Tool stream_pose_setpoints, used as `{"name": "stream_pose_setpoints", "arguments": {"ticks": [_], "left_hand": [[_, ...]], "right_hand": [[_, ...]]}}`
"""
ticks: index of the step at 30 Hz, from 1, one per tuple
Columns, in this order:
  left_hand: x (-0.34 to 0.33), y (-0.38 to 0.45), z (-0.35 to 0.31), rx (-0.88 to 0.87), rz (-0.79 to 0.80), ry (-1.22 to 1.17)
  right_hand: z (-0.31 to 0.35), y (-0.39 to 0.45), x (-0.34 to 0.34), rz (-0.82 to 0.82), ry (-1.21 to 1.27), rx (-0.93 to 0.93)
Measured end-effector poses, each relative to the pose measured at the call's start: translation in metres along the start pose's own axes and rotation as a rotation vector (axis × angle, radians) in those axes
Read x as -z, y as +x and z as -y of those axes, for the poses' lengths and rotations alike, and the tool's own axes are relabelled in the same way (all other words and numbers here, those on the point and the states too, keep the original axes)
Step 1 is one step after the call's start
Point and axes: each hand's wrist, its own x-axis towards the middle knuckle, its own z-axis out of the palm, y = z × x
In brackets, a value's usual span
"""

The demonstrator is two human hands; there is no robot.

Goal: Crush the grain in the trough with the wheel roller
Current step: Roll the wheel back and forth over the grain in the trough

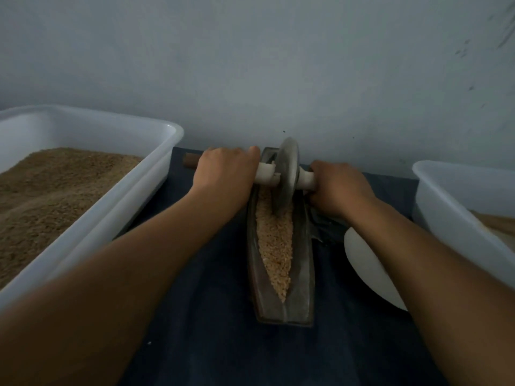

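A long, narrow metal trough [304, 263] lies lengthwise on a dark blue cloth, pointing away from me. Pale tan grain [274, 246] fills its groove. The grey metal wheel roller [287, 174] stands upright in the far part of the trough, its rim down in the grain. A handle runs through its hub to both sides, wrapped in white near the wheel. My left hand [225, 174] grips the left handle, whose brown wooden end [191, 160] sticks out past my fist. My right hand [338, 186] grips the right handle.
A large white plastic tub [117, 201] heaped with brown ground grain stands at the left. Another white tub [446, 201] stands at the right edge. A white bowl [365, 260] lies partly under my right forearm. A grey wall rises just behind the trough.
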Motion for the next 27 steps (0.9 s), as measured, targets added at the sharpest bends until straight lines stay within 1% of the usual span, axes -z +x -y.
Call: {"name": "stream_pose_setpoints", "arguments": {"ticks": [4,7,10,12,15,20,24,27], "left_hand": [[0.001,0.003,0.002,-0.024,0.001,-0.009],[0.001,-0.007,0.003,-0.042,0.010,-0.023],[0.008,-0.023,0.007,-0.056,0.093,-0.089],[0.016,-0.037,0.010,-0.085,0.148,-0.132],[0.028,-0.062,0.010,-0.116,0.104,-0.173],[0.045,-0.093,0.004,-0.116,0.036,-0.209],[0.056,-0.104,0.013,-0.105,0.003,-0.306],[0.050,-0.105,0.016,-0.091,0.014,-0.326]], "right_hand": [[-0.001,-0.003,-0.001,-0.003,0.011,0.011],[0.002,-0.016,-0.002,-0.080,-0.028,0.050],[0.006,-0.033,0.002,-0.149,-0.035,0.109],[0.009,-0.047,0.008,-0.160,-0.011,0.138],[0.012,-0.076,0.016,-0.136,0.049,0.146],[0.023,-0.124,0.030,-0.202,0.045,0.157],[0.027,-0.140,0.041,-0.224,0.053,0.160],[0.029,-0.137,0.038,-0.246,0.024,0.171]]}}
